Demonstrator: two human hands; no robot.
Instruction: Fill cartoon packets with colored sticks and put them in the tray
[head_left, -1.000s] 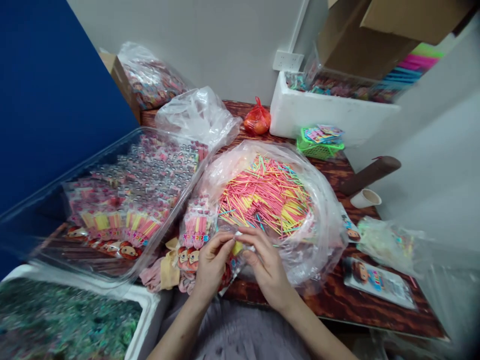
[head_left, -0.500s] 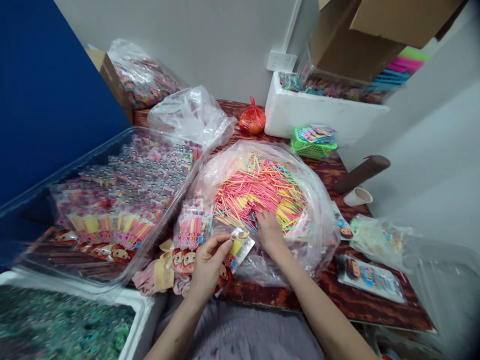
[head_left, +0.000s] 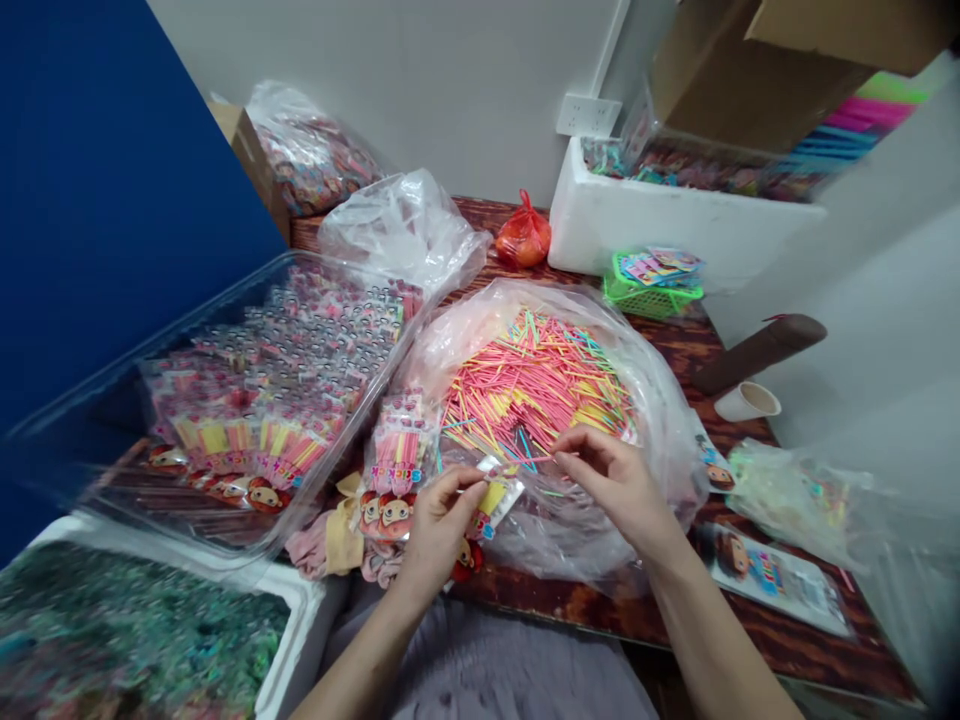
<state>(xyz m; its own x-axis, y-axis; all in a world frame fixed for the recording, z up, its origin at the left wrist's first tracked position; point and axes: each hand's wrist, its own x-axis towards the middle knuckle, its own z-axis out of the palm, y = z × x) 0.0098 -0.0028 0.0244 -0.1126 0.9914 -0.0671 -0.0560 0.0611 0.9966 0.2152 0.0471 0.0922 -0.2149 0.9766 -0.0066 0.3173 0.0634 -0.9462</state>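
Here, left hand (head_left: 439,520): fingers are shut on a little clear packet (head_left: 496,497), held just above the table edge.
Right hand (head_left: 619,480): at 3 o'clock of the packet, finger and thumb pinch a few thin sticks (head_left: 553,457). Their tips are just beside the packet's top end.
Could go wrong: I think the sticks could miss the small opening and bend or drop, because they are thin and the packet is floppy. The packet could slide out too, since only fingertips hold it.
Stick pile (head_left: 532,385): at 12 o'clock of the hands, inside a big clear bag (head_left: 660,420).
In the way: the bag's loose plastic lies right under both hands and could snag the sticks.
Full packets (head_left: 397,450): a stack at 10 o'clock, touching the bag. More lie in the clear tray (head_left: 187,530) at 9 o'clock.
Paper cup (head_left: 746,400): at 2 o'clock, well apart.
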